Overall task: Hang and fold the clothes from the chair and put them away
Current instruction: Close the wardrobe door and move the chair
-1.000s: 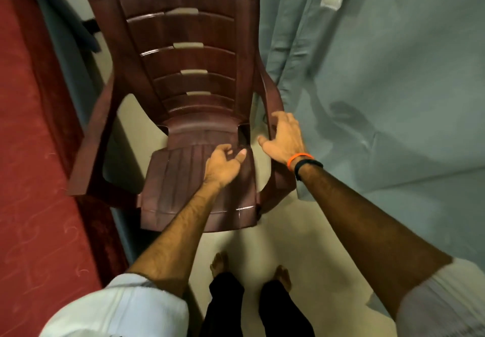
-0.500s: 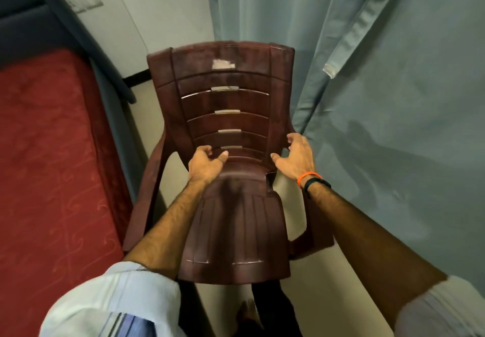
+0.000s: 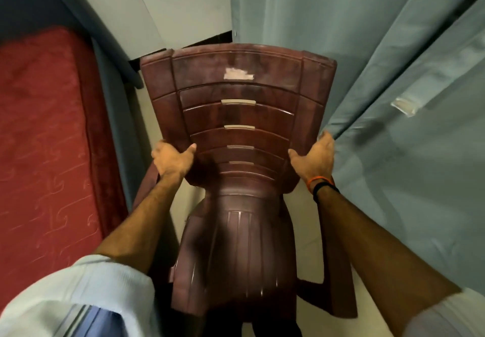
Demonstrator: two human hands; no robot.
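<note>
Two hands clamped on chair (image 3: 236, 132) backrest edges: left hand (image 3: 172, 160), right hand (image 3: 313, 162). Chair between bed (image 3: 44, 139) and curtain (image 3: 380, 74), no clothes visible on it. Risk: curtain snagging beside right hand; chair knocking bed.

The chair (image 3: 236, 132) is moulded brown plastic, ribbed, with a dull sheen and a scuffed pale patch near the top of its back. Beside it the curtain (image 3: 380, 61) is matt grey-blue cloth. The bed cover (image 3: 44, 132) is red woven fabric, faintly patterned.
</note>
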